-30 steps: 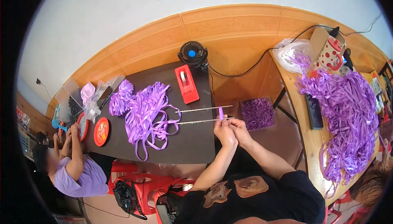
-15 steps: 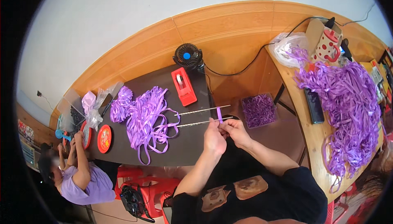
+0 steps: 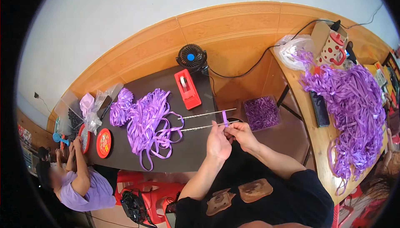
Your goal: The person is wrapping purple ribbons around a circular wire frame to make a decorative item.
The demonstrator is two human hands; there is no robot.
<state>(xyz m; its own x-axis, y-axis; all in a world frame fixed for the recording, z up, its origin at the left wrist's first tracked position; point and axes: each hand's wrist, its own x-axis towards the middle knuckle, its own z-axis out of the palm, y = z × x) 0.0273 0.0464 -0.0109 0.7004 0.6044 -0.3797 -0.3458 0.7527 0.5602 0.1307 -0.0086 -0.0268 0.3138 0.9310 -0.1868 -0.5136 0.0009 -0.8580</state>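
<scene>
Ribbon (image 3: pixel 224 115) across two rods (image 3: pixel 205 114) beyond the dark table's (image 3: pixel 187 151) right edge probably wants even tension, the right hand (image 3: pixel 243 137) pinching its near end, the left hand's (image 3: pixel 218 143) grip unclear.

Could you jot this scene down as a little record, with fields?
Left hand: at the near rod, grip unclear
Right hand: pinching the near end of a purple strip
Strip: spans the near rod and far rod
Dark table: ribbon pile, red tape dispenser; fan at far edge
Wooden table: ribbon heap, phone, spotted mug
Between tables, lower down: bin of purple scraps
Far left: co-worker
</scene>
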